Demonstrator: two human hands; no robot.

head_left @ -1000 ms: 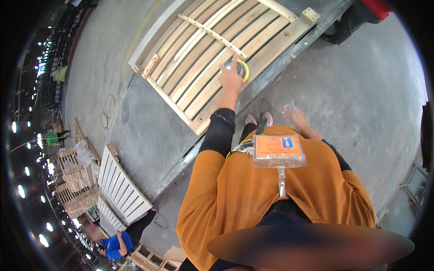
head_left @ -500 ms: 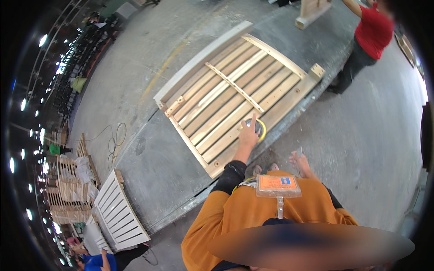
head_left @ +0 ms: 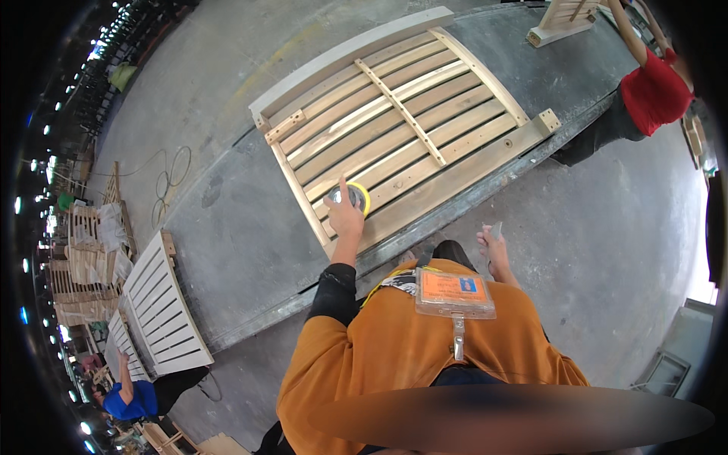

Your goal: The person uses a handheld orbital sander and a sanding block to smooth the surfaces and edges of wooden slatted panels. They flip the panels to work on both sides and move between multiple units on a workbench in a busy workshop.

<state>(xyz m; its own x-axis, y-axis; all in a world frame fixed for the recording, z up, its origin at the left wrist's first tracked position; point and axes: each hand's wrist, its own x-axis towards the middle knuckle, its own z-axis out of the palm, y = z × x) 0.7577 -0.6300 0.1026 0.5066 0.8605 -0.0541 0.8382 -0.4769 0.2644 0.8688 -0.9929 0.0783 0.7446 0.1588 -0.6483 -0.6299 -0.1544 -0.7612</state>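
Note:
On the workbench lies a slatted wooden panel (head_left: 426,191) with a cross batten and side rails. My left hand (head_left: 346,221) is wrapped over a round palm sander (head_left: 356,199) with a dark body and a yellow rim. The sander rests on slats near the panel's left end, and one finger points forward over it. Off the bench's near edge, my right hand (head_left: 494,246) is closed on a small pale grey piece (head_left: 497,229), too small to identify. Its fingers are bent around the lower part of that piece.
The grey workbench (head_left: 227,262) runs diagonally. White slatted panels (head_left: 168,311) lean at its left end, near a person in blue (head_left: 130,400). At the far right, a person in red (head_left: 656,95) reaches toward another wooden piece (head_left: 561,32). Cable loops (head_left: 174,182) lie on the floor beyond.
My left hand has slid the sander leftward along the panel to its left end. My view has shifted too. The person in red has raised their arms near the other wooden piece.

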